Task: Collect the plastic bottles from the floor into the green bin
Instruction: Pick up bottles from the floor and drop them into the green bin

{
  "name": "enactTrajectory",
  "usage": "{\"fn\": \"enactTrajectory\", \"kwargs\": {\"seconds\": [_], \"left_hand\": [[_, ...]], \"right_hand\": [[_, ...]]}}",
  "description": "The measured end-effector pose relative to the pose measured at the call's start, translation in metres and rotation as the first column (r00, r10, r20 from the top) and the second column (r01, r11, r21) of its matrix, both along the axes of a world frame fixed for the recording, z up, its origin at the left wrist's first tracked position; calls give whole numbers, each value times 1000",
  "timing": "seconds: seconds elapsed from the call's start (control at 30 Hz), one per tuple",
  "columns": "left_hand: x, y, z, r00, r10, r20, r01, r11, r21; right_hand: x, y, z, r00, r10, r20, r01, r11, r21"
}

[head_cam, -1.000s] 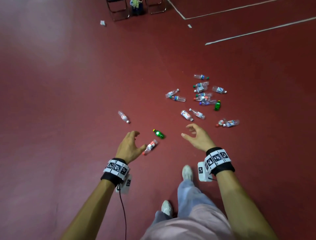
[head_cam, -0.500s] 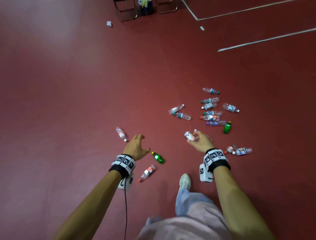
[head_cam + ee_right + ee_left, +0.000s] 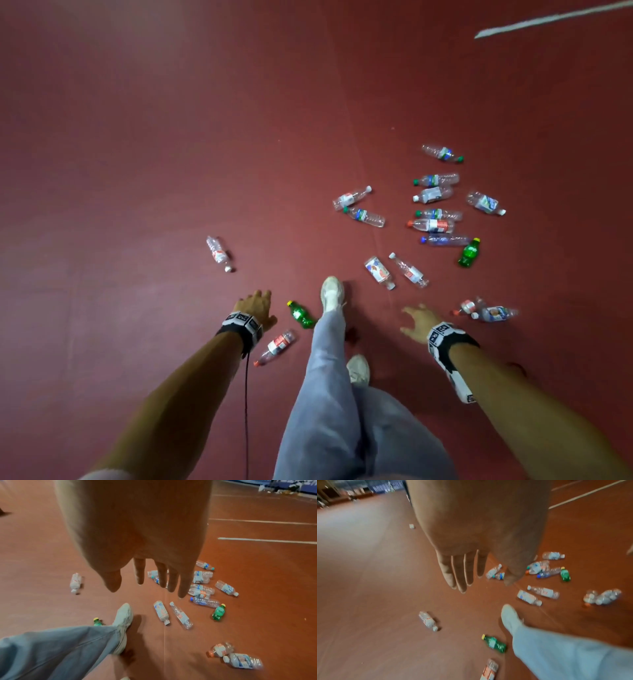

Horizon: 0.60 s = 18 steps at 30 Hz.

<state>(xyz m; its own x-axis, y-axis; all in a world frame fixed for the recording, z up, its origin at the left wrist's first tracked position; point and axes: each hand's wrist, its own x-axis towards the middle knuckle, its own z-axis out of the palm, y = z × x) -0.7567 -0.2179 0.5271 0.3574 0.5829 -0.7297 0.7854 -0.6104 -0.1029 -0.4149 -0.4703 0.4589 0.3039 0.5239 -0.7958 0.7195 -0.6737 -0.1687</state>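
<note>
Both hands are empty with fingers extended. The left hand [image 3: 255, 306] hangs nearest the small green plastic bottle [image 3: 301, 314], just to its right. That bottle's long axis runs near-right to far-left, apparently cap far-left; the right hand [image 3: 418, 322] is farther off.

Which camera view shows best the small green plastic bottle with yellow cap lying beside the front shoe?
The head view: the small green plastic bottle lies whole and sharp. The left wrist view shows it whole but blurred; the right wrist view shows only its cap end behind the trouser leg.

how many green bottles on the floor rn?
2. One green bottle lies just left of the forward shoe, near the left hand. The other green bottle lies at the right edge of the clear-bottle cluster. None seems hidden.
</note>
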Motion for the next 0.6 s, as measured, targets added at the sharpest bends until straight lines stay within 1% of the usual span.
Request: {"fn": "enactTrajectory", "kwargs": {"seconds": [0.07, 0.13, 0.2, 0.3, 0.37, 0.43, 0.5, 0.57, 0.6], "left_hand": [[-2, 5, -56, 999, 2, -40, -4, 998, -59], [-3, 10, -119, 998, 24, -50, -29, 995, -100], [-4, 15, -187, 993, 105, -54, -111, 983, -144], [-2, 21, -289, 974, 210, -80, -223, 949, -223], [-1, 24, -353, 956, 281, -82, -293, 918, -267], [0, 27, -413, 928, 362, -88, -371, 879, -299], [-1, 31, -470, 884, 458, -92, -463, 837, -291], [0, 35, -518, 823, 557, -109, -563, 777, -281], [-3, 37, -543, 803, 580, -135, -592, 757, -277]], "right_hand": [[18, 11, -42, 1000, -4, -11, 4, 1000, -15], [37, 25, -90, 1000, 2, -7, -3, 1000, -10], [52, 36, -151, 1000, 7, -20, -7, 1000, -12], [73, 55, -243, 999, 44, -27, -45, 997, -59], [84, 69, -298, 994, 108, -12, -108, 994, -27], [93, 83, -353, 985, 172, -21, -171, 984, 45], [103, 102, -402, 976, 218, 5, -217, 973, 74], [112, 123, -444, 970, 242, 21, -243, 969, 32], [116, 133, -462, 966, 258, 18, -257, 966, -27]]}}
